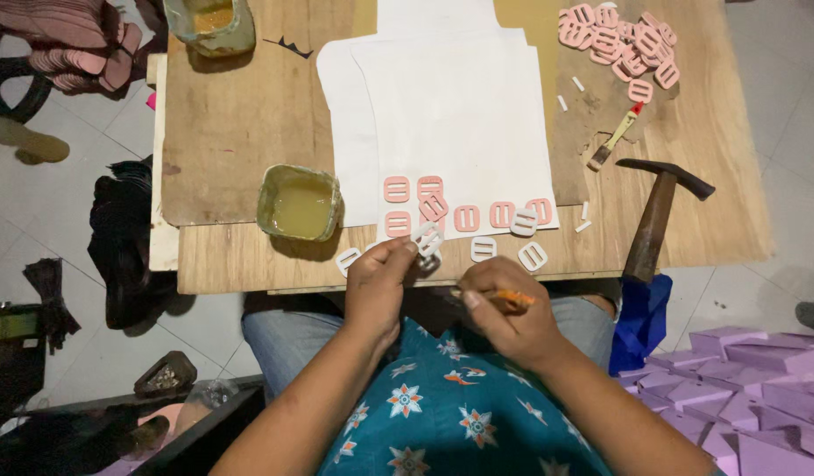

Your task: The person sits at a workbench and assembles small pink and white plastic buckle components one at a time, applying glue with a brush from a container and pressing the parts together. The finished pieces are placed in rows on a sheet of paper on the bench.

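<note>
Wooden table [248,132] carries white sheets [451,115], two glue tubs — near one [299,204] left of the hands — a hammer [658,216] at right and a pile of pink buckles [620,44] far right. Left hand [376,286] pinches a white buckle [427,238] at the table's near edge, tilted, long axis running roughly up-right. Right hand [504,313], fingers closed on an orange brush [504,298] — lies near-horizontal, tip end hidden, just right of and below the buckle.
</note>
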A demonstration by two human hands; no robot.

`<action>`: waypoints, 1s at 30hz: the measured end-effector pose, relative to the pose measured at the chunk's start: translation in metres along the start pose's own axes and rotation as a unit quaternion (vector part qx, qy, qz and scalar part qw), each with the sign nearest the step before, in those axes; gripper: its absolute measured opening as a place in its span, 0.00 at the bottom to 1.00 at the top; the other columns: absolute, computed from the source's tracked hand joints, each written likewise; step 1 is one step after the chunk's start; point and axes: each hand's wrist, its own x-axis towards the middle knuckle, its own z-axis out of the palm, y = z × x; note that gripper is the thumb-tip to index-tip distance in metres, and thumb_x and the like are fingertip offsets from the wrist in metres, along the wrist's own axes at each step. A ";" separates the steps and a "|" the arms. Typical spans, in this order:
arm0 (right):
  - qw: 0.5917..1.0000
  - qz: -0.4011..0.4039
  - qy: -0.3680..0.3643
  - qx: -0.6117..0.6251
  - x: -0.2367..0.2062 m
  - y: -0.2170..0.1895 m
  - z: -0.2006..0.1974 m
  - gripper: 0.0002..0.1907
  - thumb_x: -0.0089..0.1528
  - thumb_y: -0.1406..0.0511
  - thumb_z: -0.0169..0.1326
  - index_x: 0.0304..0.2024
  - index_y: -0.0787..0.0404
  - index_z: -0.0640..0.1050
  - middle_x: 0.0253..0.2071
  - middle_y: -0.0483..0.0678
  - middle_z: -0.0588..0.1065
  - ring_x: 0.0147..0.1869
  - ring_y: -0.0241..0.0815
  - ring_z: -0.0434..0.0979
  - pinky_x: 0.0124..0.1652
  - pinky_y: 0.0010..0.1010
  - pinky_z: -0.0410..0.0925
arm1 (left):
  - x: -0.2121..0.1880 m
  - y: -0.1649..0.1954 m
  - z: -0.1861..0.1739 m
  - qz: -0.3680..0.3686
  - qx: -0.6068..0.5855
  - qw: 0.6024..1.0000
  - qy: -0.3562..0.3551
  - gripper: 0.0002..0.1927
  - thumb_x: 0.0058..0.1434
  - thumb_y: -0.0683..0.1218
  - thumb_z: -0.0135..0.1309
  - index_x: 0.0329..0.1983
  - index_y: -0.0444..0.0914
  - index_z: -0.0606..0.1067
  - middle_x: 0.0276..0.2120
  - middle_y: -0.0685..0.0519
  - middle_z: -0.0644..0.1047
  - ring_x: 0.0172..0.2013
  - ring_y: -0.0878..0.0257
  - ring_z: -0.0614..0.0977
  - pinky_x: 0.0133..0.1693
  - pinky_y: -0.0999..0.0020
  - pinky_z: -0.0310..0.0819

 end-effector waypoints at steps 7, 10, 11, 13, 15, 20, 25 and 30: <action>0.975 0.215 0.036 -0.037 0.016 0.036 -0.011 0.15 0.62 0.66 0.56 0.50 0.66 0.77 0.40 0.51 0.80 0.44 0.38 0.80 0.45 0.28 0.71 | 0.006 -0.014 0.009 0.036 0.182 0.977 -0.104 0.12 0.65 0.43 0.55 0.46 0.30 0.81 0.37 0.53 0.83 0.37 0.70 0.81 0.41 0.75 0.75; 0.962 0.266 0.048 -0.031 0.025 0.052 -0.017 0.13 0.62 0.64 0.59 0.46 0.66 0.78 0.37 0.51 0.81 0.42 0.40 0.81 0.43 0.30 0.73 | 0.012 -0.014 0.018 0.043 0.238 0.965 -0.104 0.13 0.66 0.44 0.55 0.49 0.32 0.81 0.34 0.51 0.82 0.34 0.68 0.79 0.38 0.73 0.73; 0.958 0.276 0.061 -0.053 0.028 0.058 -0.020 0.14 0.61 0.63 0.59 0.46 0.65 0.79 0.37 0.51 0.81 0.41 0.41 0.82 0.43 0.31 0.73 | 0.014 -0.012 0.019 0.037 0.284 0.955 -0.079 0.13 0.66 0.45 0.55 0.50 0.35 0.80 0.32 0.50 0.82 0.33 0.65 0.79 0.37 0.70 0.73; 0.950 0.280 0.078 -0.114 0.036 0.070 -0.028 0.14 0.62 0.62 0.59 0.45 0.65 0.79 0.37 0.53 0.81 0.41 0.44 0.83 0.42 0.33 0.73 | 0.021 -0.005 0.022 0.147 0.408 0.900 -0.038 0.11 0.64 0.44 0.57 0.49 0.38 0.80 0.33 0.49 0.81 0.36 0.59 0.79 0.39 0.64 0.73; 0.941 0.264 0.084 -0.193 0.044 0.081 -0.036 0.13 0.63 0.62 0.59 0.45 0.64 0.80 0.37 0.56 0.81 0.41 0.49 0.83 0.43 0.35 0.73 | 0.029 0.003 0.024 0.371 0.536 0.758 -0.009 0.08 0.62 0.42 0.58 0.44 0.39 0.82 0.40 0.50 0.81 0.45 0.52 0.80 0.46 0.56 0.71; 0.924 0.237 0.053 -0.295 0.052 0.097 -0.045 0.12 0.59 0.65 0.59 0.45 0.61 0.81 0.44 0.59 0.79 0.49 0.57 0.80 0.49 0.41 0.72 | 0.045 0.013 0.028 0.397 0.611 0.685 0.000 0.09 0.56 0.44 0.61 0.40 0.41 0.81 0.44 0.51 0.78 0.48 0.51 0.75 0.46 0.51 0.65; 0.917 0.248 0.050 -0.309 0.054 0.098 -0.055 0.16 0.57 0.66 0.60 0.48 0.62 0.81 0.48 0.58 0.78 0.51 0.58 0.78 0.50 0.42 0.70 | 0.056 0.012 0.027 0.415 0.636 0.651 -0.007 0.03 0.58 0.45 0.61 0.34 0.42 0.79 0.39 0.54 0.76 0.46 0.53 0.75 0.47 0.53 0.65; 0.935 0.178 0.116 -0.284 0.055 0.082 -0.069 0.13 0.62 0.67 0.60 0.48 0.65 0.80 0.49 0.58 0.78 0.52 0.57 0.79 0.51 0.41 0.71 | 0.056 0.012 0.024 0.429 0.648 0.629 -0.024 0.03 0.59 0.44 0.60 0.33 0.41 0.77 0.38 0.53 0.75 0.44 0.54 0.75 0.46 0.54 0.65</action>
